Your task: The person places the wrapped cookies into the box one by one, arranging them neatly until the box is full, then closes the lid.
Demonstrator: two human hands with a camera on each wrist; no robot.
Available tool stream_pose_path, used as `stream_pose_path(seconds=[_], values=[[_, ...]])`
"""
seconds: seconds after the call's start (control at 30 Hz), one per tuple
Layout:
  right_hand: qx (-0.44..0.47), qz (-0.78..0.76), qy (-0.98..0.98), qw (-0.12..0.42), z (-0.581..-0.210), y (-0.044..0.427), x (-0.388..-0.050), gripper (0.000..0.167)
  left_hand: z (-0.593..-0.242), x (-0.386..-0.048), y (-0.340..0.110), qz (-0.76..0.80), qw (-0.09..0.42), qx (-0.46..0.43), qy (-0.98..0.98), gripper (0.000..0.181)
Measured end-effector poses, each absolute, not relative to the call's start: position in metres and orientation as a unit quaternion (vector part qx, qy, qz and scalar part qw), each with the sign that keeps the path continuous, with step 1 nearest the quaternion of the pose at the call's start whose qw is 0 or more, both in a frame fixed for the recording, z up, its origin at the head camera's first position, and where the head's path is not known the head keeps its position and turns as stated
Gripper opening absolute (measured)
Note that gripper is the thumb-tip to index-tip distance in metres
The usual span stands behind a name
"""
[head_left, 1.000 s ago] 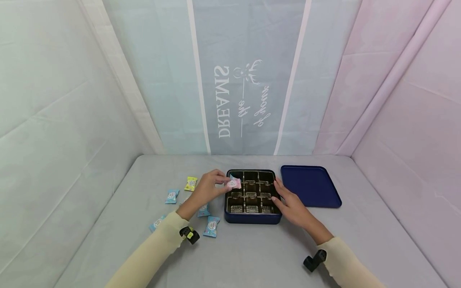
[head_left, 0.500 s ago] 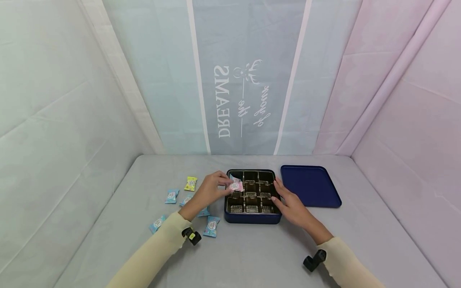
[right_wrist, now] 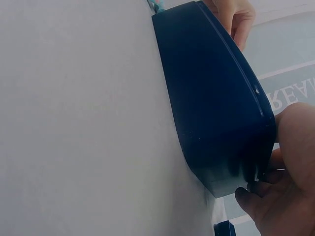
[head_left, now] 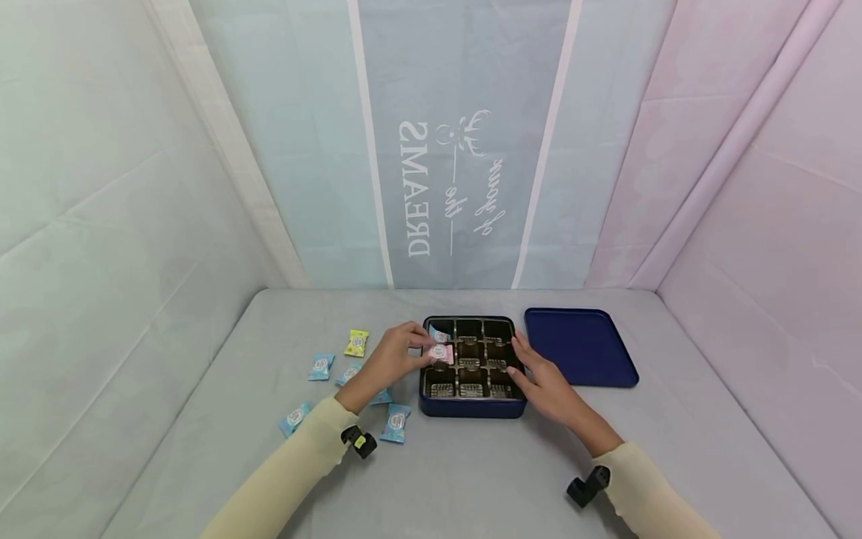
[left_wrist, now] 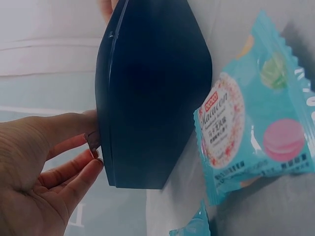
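Note:
A dark blue box [head_left: 473, 408] with a dark divided insert stands on the table. The left hand [head_left: 393, 358] pinches a pink packet [head_left: 441, 353] over the middle compartment of the box's left column. A blue packet [head_left: 439, 335] lies in the compartment behind it. The right hand [head_left: 548, 388] rests on the box's right side, thumb and fingers spread along the rim. In the left wrist view, the left hand [left_wrist: 49, 167] has its fingertips at the rim of the box [left_wrist: 147, 98]. The right wrist view shows the right hand [right_wrist: 290, 182] against the box's end [right_wrist: 211, 93].
Several blue packets, such as one in front [head_left: 396, 424] and one at the left [head_left: 322, 367], lie left of the box, with a yellow packet [head_left: 357, 343] behind them. The dark blue lid [head_left: 581, 346] lies to the right of the box. Fabric walls surround the table.
The left hand has moved slightly right and toward the front with the pink packet, showing more of the blue packet in the back left compartment. The right hand has stayed at the box.

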State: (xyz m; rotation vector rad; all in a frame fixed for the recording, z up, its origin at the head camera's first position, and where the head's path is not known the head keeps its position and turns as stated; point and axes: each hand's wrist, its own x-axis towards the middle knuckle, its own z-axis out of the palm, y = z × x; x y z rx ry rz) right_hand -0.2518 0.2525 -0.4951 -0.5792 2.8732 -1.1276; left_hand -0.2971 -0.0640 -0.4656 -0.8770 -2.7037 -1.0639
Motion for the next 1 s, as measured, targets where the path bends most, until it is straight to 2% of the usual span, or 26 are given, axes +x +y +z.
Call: stream_pose_path(seconds=[1.0], values=[[-0.188, -0.361, 0.913, -0.015, -0.5008, 0.2494, -0.2485, 0.064, -0.4726, -0.2937, -0.0596, -0.301, 0.072, -0.312, -0.898, 0.031]])
